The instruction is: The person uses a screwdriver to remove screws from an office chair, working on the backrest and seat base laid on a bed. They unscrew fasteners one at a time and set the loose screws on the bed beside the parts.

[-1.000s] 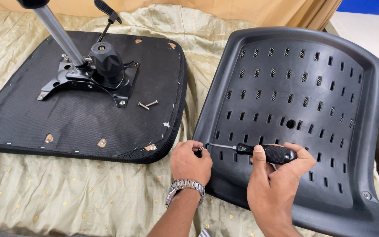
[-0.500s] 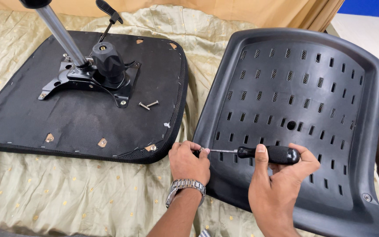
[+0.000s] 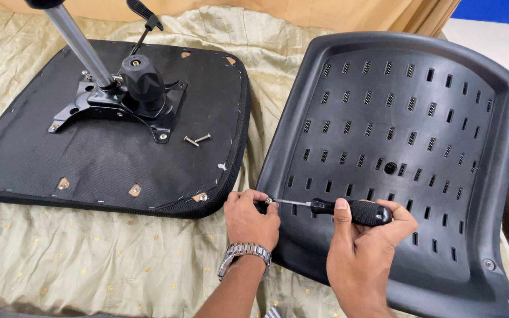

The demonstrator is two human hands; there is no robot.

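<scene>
Screws point(image 3: 197, 139) loose on upturned seat point(image 3: 48, 159)

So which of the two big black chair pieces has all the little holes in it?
The plastic backrest shell on the right, the one both hands are working on. Rows of small slots cover it. The seat pad on the left is solid fabric with a metal bracket on top.

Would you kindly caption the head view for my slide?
Right hand drives a screwdriver into a black chair backrest; left hand steadies the tip.

Left hand point(image 3: 253, 218) fisted, right hand point(image 3: 367, 247) gripping (thumb up)
</scene>
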